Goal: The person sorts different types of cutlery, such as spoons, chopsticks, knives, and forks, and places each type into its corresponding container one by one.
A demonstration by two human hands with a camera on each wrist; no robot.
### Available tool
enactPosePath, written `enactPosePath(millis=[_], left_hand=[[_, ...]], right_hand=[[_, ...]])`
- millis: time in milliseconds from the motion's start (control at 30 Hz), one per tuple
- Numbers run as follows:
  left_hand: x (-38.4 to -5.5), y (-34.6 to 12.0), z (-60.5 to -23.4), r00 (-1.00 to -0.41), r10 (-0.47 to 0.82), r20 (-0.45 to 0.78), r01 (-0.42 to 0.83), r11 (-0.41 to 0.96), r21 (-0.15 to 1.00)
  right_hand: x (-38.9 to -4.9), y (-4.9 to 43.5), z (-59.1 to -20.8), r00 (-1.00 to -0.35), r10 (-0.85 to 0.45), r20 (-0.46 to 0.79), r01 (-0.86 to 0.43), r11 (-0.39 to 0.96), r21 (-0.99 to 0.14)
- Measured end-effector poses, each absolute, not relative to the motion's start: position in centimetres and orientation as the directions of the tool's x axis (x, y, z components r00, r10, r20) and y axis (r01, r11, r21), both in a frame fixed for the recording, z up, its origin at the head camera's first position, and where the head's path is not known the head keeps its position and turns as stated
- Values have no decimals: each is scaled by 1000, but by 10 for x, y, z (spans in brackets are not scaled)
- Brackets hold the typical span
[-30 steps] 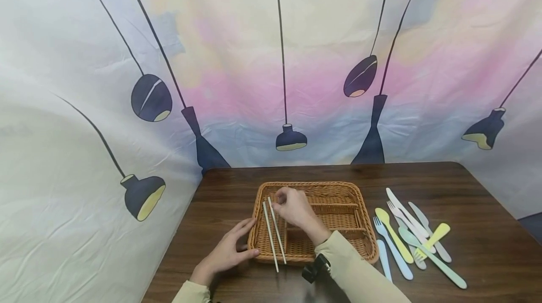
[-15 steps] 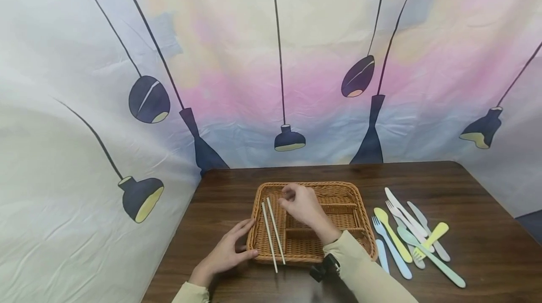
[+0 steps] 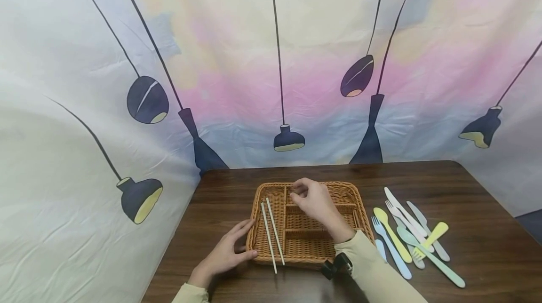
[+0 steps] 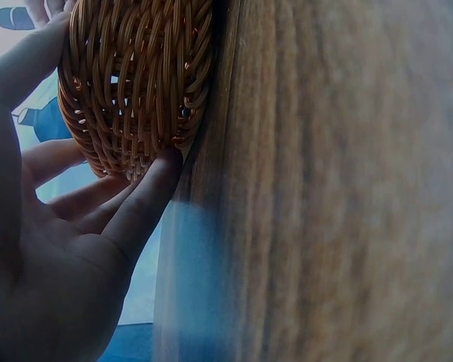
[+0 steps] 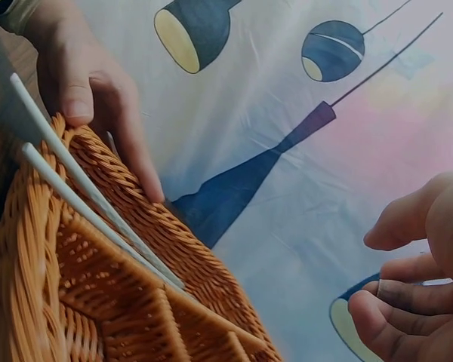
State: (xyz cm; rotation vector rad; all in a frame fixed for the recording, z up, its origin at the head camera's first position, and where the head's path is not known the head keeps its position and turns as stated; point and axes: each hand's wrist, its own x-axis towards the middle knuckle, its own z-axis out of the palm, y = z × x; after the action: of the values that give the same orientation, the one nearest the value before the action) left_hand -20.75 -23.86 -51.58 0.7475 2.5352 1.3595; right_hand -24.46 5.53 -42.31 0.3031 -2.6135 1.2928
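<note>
A: From the left: left hand [image 3: 228, 248], fingers straight, braced on the near-left corner of the wicker basket [image 3: 305, 259].

B: And just right of it, two pale chopsticks [image 3: 268, 238], side by side in the left compartment! Long axis runs away from the person, near ends poking over the front rim.

A: Whether the far ends touch bottom, hard to tell. The left hand looks nearer.

B: Now the right hand [image 3: 315, 202], above the basket's dividers [image 3: 309, 233], thumb and fingers apart, holding nothing.

A: Further right, a heap of cutlery [image 3: 407, 235], well apart from the chopsticks.

B: All on a dark wooden counter [image 3: 228, 195], lamp-print cloth [image 3: 237, 58] down the left and across the back.
</note>
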Motion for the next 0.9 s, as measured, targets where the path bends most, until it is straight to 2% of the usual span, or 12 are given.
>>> enactPosePath(millis=[900], left_hand=[[-209, -238, -515, -860, 502, 89, 347, 449, 823]], right_hand=[[-234, 128, -408, -940, 13, 341, -256, 636, -728]])
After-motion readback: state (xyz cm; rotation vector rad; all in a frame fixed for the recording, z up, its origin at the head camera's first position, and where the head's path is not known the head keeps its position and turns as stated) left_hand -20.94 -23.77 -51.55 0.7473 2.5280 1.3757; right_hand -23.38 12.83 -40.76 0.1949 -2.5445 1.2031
